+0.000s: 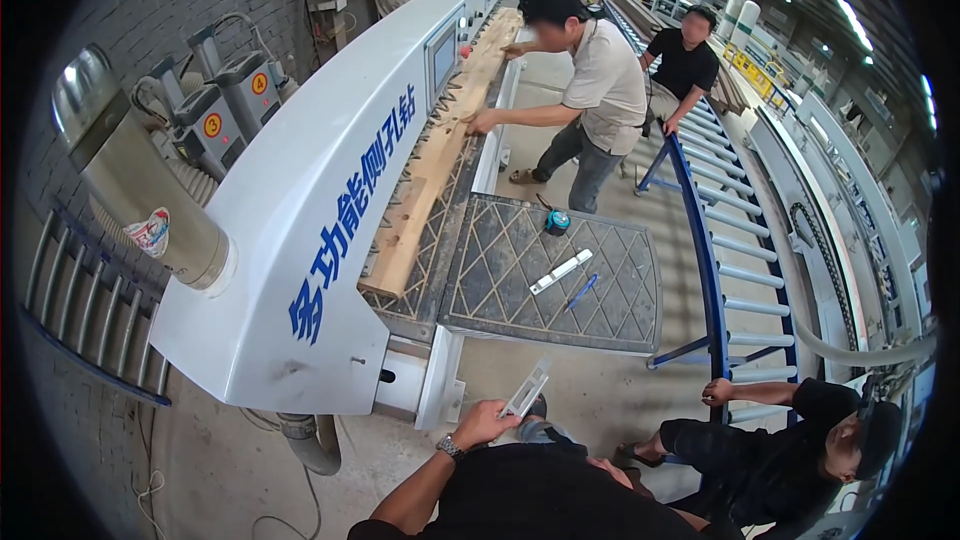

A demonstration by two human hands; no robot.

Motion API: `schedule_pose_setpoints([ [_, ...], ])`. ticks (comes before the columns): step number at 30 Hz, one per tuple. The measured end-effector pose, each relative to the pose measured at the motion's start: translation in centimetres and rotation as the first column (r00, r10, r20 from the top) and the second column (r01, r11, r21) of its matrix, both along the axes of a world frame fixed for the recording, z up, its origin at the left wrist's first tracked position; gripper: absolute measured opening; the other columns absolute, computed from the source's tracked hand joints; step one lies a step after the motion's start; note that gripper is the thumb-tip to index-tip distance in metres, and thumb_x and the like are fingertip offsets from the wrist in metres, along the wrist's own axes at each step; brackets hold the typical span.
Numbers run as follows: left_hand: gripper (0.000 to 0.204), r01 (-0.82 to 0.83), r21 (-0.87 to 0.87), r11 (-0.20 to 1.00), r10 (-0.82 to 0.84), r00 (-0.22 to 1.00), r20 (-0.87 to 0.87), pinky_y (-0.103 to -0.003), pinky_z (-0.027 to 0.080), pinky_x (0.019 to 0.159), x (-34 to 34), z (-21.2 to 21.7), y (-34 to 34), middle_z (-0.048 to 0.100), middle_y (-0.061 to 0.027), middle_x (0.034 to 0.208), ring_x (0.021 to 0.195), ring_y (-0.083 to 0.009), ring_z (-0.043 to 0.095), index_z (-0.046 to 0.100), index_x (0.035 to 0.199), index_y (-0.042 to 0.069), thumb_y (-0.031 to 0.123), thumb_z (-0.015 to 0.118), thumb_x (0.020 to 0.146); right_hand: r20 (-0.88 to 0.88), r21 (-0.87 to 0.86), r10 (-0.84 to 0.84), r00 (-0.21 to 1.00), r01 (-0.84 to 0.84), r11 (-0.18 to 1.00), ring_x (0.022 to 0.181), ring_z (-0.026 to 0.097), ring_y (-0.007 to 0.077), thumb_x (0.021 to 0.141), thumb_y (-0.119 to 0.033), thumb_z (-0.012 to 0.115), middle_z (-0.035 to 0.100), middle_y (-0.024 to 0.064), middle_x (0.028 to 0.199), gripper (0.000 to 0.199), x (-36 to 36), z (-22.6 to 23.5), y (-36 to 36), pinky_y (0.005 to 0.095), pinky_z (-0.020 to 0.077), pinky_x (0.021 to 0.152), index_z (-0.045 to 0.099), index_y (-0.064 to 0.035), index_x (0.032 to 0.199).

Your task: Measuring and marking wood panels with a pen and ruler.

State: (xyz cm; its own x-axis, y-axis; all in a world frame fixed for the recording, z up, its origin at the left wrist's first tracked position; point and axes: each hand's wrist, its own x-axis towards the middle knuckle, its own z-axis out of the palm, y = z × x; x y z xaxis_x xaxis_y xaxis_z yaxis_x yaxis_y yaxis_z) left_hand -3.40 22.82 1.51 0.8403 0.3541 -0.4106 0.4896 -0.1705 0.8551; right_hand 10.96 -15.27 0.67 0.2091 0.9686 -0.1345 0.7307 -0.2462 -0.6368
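Observation:
My left hand [480, 424], with a metal watch on its wrist, is closed around a pale, narrow rectangular piece with a slot [527, 387]. It is held in front of my body, short of the machine table's near edge. My right hand [610, 473] shows only in part, close against my black shirt; its fingers are hidden. On the dark table with a diamond pattern [620, 315] lie a white slotted strip [561, 272], a blue pen [582, 291] and a teal tape measure [557, 222].
A long white machine [270, 270] stands left, a wooden board [415, 225] along it. A person in a light shirt [605, 70] leans over the board. Another person [685, 60] sits by the blue roller conveyor [745, 255]; a third [770, 450] is close on my right.

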Motion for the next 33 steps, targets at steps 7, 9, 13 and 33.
schedule_pose_setpoints([
  [7,0.038,0.056,0.012,0.998,-0.056,0.998,0.036,-0.043,0.055,0.077,0.9,-1.0,-0.3,0.074,-0.0186,0.091,0.086,-0.0347,0.073,0.076,0.103,0.008,0.043,0.077,0.089,-0.023,-0.013,-0.016,1.000,0.016,1.000,0.123,0.060,0.0346,0.095,-0.024,0.057,0.052,0.0150,0.148,0.052,0.0,-0.4,-0.4,0.0420,0.0541,0.101,0.052,-0.0027,0.143],
  [9,0.038,0.067,0.016,0.998,-0.067,0.997,0.027,-0.044,0.055,0.077,0.9,-1.1,-0.3,0.074,-0.0185,0.092,0.087,-0.0351,0.073,0.076,0.103,0.008,0.043,0.077,0.089,0.008,0.007,0.011,1.000,-0.012,1.000,0.124,0.060,0.0349,0.095,-0.024,0.057,0.053,0.0152,0.147,0.052,-0.1,-0.4,-0.4,0.0426,0.0538,0.101,0.052,-0.0026,0.143],
  [13,0.038,0.063,0.004,0.998,-0.064,0.997,0.049,-0.043,0.055,0.078,0.8,-1.1,0.0,0.074,-0.0186,0.091,0.087,-0.0346,0.073,0.076,0.102,0.007,0.042,0.076,0.089,-0.069,-0.046,-0.078,0.995,0.074,0.996,0.123,0.061,0.0352,0.095,-0.025,0.058,0.053,0.0152,0.146,0.053,-0.1,0.0,-0.4,0.0425,0.0538,0.101,0.052,-0.0027,0.143],
  [33,0.033,0.023,-0.127,0.992,-0.019,0.999,0.033,-0.037,0.052,0.065,1.3,-3.1,-0.6,0.072,-0.0114,0.076,0.069,-0.0203,0.069,0.076,0.093,0.005,0.038,0.078,0.090,-0.088,-0.027,-0.107,0.990,0.105,0.994,0.131,0.055,0.0329,0.095,-0.034,0.058,0.051,0.0142,0.150,0.061,-1.5,2.3,-0.3,0.0428,0.0488,0.107,0.048,-0.0065,0.149],
])
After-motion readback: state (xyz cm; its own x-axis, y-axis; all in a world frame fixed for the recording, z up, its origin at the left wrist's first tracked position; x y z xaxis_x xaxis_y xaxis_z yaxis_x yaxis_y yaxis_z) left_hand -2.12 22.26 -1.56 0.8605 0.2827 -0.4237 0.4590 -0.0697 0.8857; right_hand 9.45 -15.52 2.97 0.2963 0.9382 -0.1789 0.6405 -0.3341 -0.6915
